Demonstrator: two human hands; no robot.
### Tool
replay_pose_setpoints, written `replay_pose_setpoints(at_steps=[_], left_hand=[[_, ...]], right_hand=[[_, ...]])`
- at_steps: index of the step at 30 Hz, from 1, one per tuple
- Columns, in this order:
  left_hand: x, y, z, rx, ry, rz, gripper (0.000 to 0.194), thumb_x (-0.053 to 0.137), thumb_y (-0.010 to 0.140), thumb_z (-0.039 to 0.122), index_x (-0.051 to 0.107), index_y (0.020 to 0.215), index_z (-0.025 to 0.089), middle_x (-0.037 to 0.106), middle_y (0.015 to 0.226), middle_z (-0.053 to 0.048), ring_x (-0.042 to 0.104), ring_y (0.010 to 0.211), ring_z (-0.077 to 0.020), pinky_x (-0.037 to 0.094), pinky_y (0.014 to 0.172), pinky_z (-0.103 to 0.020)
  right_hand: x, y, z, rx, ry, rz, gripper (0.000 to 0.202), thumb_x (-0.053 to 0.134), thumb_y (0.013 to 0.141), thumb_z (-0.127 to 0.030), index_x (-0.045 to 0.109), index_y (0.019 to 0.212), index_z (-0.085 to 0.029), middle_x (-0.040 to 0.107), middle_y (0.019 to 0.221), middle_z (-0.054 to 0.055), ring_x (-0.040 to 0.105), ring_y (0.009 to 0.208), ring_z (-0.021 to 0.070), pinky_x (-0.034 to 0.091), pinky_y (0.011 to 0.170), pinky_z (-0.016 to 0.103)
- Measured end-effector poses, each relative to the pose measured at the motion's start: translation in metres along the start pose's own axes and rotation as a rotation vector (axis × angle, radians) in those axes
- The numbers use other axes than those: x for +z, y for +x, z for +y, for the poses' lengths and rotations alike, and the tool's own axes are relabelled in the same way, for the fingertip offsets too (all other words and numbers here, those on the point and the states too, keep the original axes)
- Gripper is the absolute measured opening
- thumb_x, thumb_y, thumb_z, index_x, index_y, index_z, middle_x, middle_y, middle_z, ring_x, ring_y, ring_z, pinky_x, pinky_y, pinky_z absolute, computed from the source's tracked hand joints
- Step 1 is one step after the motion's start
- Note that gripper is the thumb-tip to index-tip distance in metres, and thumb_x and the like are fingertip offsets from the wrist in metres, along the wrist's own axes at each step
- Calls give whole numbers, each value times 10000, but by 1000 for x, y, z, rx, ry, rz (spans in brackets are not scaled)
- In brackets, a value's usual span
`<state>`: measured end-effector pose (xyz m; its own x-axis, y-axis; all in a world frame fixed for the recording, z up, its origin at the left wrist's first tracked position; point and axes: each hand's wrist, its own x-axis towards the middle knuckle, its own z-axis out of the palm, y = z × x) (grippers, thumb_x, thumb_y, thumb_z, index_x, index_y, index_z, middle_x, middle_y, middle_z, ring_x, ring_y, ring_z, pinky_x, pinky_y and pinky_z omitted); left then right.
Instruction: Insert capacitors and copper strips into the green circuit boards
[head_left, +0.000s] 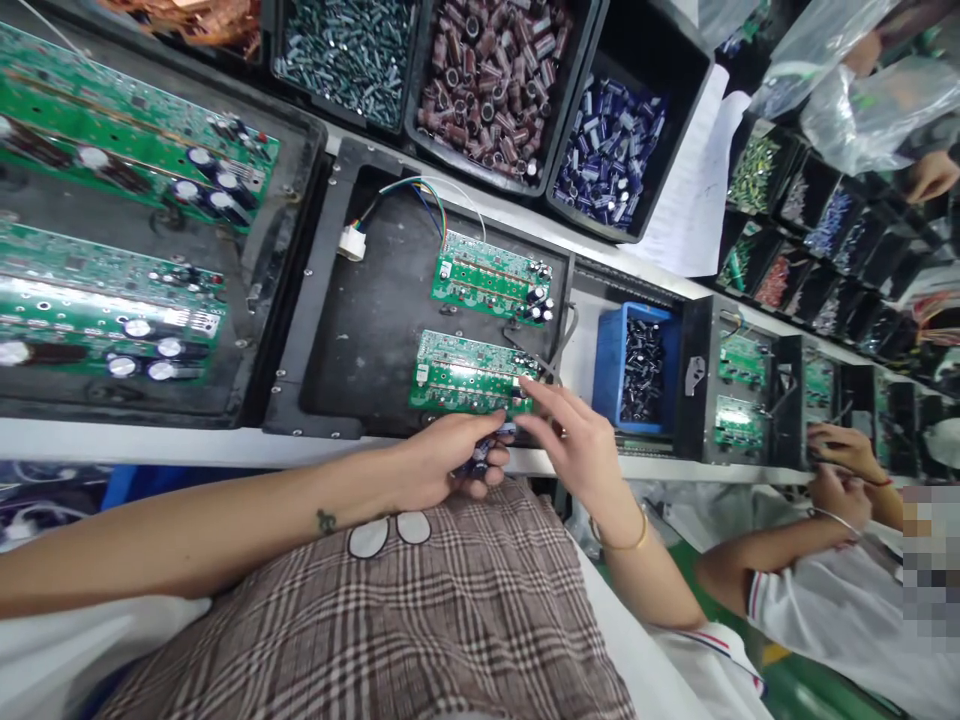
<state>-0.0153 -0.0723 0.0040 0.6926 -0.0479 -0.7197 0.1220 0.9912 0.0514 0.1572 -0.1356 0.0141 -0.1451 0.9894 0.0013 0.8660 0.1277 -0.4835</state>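
My left hand (469,455) is closed around several dark blue capacitors (480,460), just in front of the lower circuit board (465,372). At that board's right end is my right hand (574,430), thumb and forefinger apart. Its forefinger reaches a small component on the board, and its thumb is close to my left fingertips. Behind lies the upper circuit board (491,280), with dark capacitors standing at its right end and coloured wires leading to a white connector (352,243). Both boards lie in a black tray (360,350).
Black bins hold green parts (345,60), brown capacitors (487,90) and blue capacitors (611,150). A blue box (609,370) of black parts stands right of the tray. Larger boards (105,300) fill a tray at left. A co-worker's hands (844,470) are at right.
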Motion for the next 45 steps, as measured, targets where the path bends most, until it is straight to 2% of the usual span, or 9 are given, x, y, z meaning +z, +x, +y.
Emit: replay_pose_setpoints(at_steps=[3, 7, 14, 21, 24, 28, 31, 37, 45], left_hand=[[0, 2, -6, 33, 10, 15, 276, 495, 937, 382, 543, 817, 138, 496, 654, 9, 476, 499, -77, 357, 431, -177], [5, 0, -10, 47, 5, 78, 161, 517, 903, 248, 598, 885, 110, 598, 770, -54, 583, 642, -138, 494, 591, -274], [2, 2, -10, 81, 57, 78, 181, 501, 811, 84, 625, 944, 86, 622, 780, -65, 531, 591, -107, 401, 525, -226], [-4, 9, -10, 46, 50, 37, 120, 460, 874, 177, 554, 824, 123, 518, 610, -15, 453, 512, -96, 342, 473, -208], [-5, 9, -9, -14, 49, -20, 252, 421, 927, 281, 511, 748, 129, 457, 561, 4, 353, 447, -66, 243, 417, -182], [-4, 8, -8, -67, 89, -30, 411, 402, 944, 467, 470, 703, 141, 327, 523, 53, 221, 412, -38, 102, 389, -165], [0, 8, -7, -87, 118, -26, 469, 420, 923, 544, 420, 665, 152, 277, 529, 68, 192, 407, -29, 91, 378, -157], [6, 5, -7, -38, 143, 9, 317, 443, 922, 451, 558, 963, 158, 566, 768, -36, 567, 598, -125, 426, 460, -196], [7, 2, -8, 4, 82, 28, 245, 513, 857, 265, 593, 1018, 99, 665, 917, -140, 670, 776, -210, 556, 663, -302]], right_hand=[[-2, -8, -9, 44, 71, -41, 221, 538, 938, -263, 638, 1129, -213, 707, 978, 39, 674, 862, 141, 547, 810, 262], [10, -12, 3, 103, -20, 18, 175, 513, 945, -222, 654, 1044, -189, 698, 1009, 59, 669, 930, 165, 536, 830, 281], [20, -9, 12, 24, -245, 1, 201, 493, 964, -266, 651, 1060, -187, 709, 1027, 47, 680, 812, 144, 510, 674, 234], [18, -13, 17, -112, -320, -70, 236, 466, 963, -194, 621, 1139, -167, 686, 1136, 71, 669, 884, 167, 515, 704, 265], [17, -14, 17, -178, -314, -104, 270, 474, 951, -172, 611, 1184, -169, 677, 1171, 82, 655, 939, 195, 529, 744, 303], [3, -18, -2, -30, -72, 35, 315, 547, 929, -217, 586, 1242, -208, 699, 1111, 68, 648, 987, 178, 536, 875, 324], [-7, -21, -15, 26, 92, 1, 274, 553, 923, -195, 616, 1186, -235, 699, 1105, 44, 643, 1016, 158, 534, 906, 312], [-1, -15, 2, 168, -40, 122, 198, 487, 953, -217, 662, 1045, -229, 707, 1030, 41, 673, 961, 158, 552, 858, 304], [10, -13, 18, 101, -254, 82, 222, 449, 964, -190, 650, 1057, -204, 705, 1057, 54, 682, 951, 161, 544, 790, 257]])
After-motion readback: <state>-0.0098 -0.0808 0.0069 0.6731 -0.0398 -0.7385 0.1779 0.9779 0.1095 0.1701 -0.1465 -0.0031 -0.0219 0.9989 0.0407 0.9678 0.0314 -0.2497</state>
